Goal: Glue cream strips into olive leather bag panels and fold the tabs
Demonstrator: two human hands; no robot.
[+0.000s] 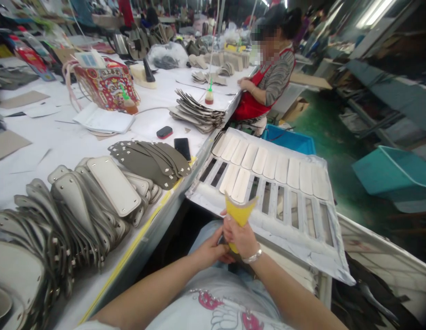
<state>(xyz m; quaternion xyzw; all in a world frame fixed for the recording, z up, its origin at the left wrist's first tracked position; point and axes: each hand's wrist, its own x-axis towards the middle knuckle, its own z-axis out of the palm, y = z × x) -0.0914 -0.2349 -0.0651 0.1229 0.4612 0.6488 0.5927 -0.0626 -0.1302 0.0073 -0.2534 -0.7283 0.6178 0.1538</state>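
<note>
Over my lap, my right hand [242, 238] is closed around a yellow sheet piece [239, 212] with a curved, notched top edge. The piece stands up out of the fist, and its lower end shows beneath the fingers. My left hand [213, 250] is beside it, fingers curled near that lower end; a dark bit shows there, but what these fingers hold is hidden. Just beyond my hands lies a slotted white rack [291, 233]. Pale oblong pieces [259, 159] fill its far row, with two more pieces [239, 185] in the nearer row.
Stacked grey-white panels [113, 185] and grey curved pieces [149, 160] lie on the table at left, near a phone [182, 149] and a small black-red case [164, 132]. A co-worker in a red apron [249, 103] sits beyond the rack. Blue bins [290, 139] stand at right.
</note>
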